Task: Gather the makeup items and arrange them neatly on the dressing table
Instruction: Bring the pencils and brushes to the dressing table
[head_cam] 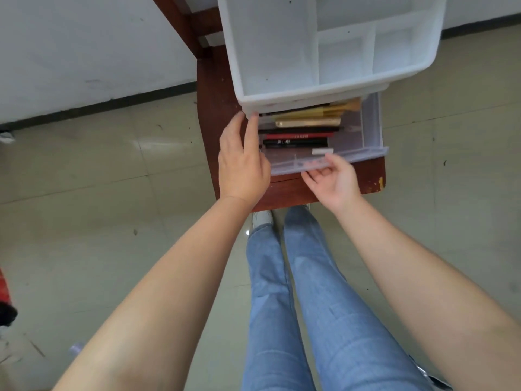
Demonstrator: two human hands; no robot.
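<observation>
- Small dark-red wooden bench (214, 108) carries a white plastic organiser w/ divided top tray (282, 52); tray's front rim overhangs the drawer below it.
- Clear plastic drawer (372, 122) is pulled partway out under the tray; its front lip sits near the bench's front edge, a strip of wood showing beyond it.
- Bench front-right corner is chipped, pale spot on the edge.
- Open room: beige tiled floor (98, 165) on both sides of the bench; white wall w/ dark skirting behind.
- Left hand (242, 162) lies at the drawer's left side, fingers fairly straight, tips touching the tray's lower front corner; grip slack, nothing held.
- Right hand (335, 182) palm-up at the drawer front, fingers curled under the lip, thumb on top; grip pinches the drawer front.
- Drawer contents, laid lengthwise side by side: gold makeup tubes and brush-like sticks (310, 119) at the back, then a red slim stick (298, 136), a black tube w/ white lettering (296, 141), and a white-tipped item (322, 151) nearest the front. Right part of drawer shows bare clear base.
- Top tray compartments: one long section at left, smaller squares at right.
- Person's legs in blue jeans (310, 277) stand just in front of the bench; a white shoe (262, 217) shows at its edge.
- Red-and-black object (5, 294) at far left frame edge, can't tell what it is.
</observation>
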